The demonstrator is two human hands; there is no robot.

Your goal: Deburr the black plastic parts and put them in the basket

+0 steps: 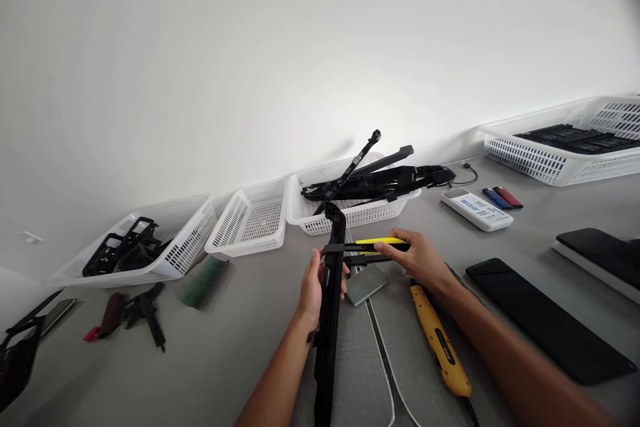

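My left hand (313, 290) is wrapped round a long black plastic trim piece (329, 320), which stands nearly upright in view, with its angled end away from me. My right hand (417, 257) grips a yellow-and-black utility knife (383, 242). The knife points left, and its dark front end crosses the trim piece just above my left fingers; whether the blade touches the plastic I cannot tell. Beneath the knife is a grey flat block (367, 283) on the table. A yellow corded hand tool (440, 340) lies below my right wrist.
Along the wall stand a basket of long black parts (350, 217), a white basket (247, 240), a left basket with black frames (193, 240) and a right basket (550, 170). A white device (477, 209), lighters (503, 197), a black slab (550, 320) and a green pad (204, 282) lie about.
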